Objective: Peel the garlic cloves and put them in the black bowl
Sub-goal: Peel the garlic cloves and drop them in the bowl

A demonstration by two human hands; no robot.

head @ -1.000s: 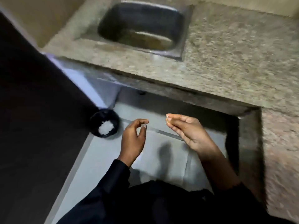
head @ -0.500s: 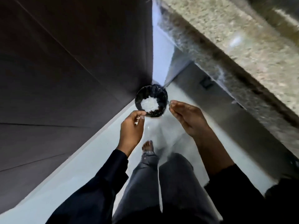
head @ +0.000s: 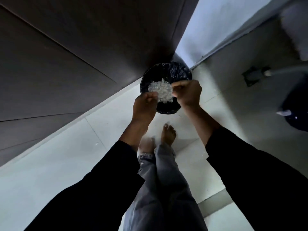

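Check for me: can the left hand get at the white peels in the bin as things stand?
Probably yes. The left hand is over the near rim of the bin, its fingers curled right beside the peels, and nothing lies between them. The right hand is on the other side.

We see a bin lined with glossy, crinkled black plastic, holding a heap of thin, papery, translucent white skins. The floor is smooth pale tile with a dull sheen. The dark panels look matt, the trousers grey cloth, the sleeves black cloth.
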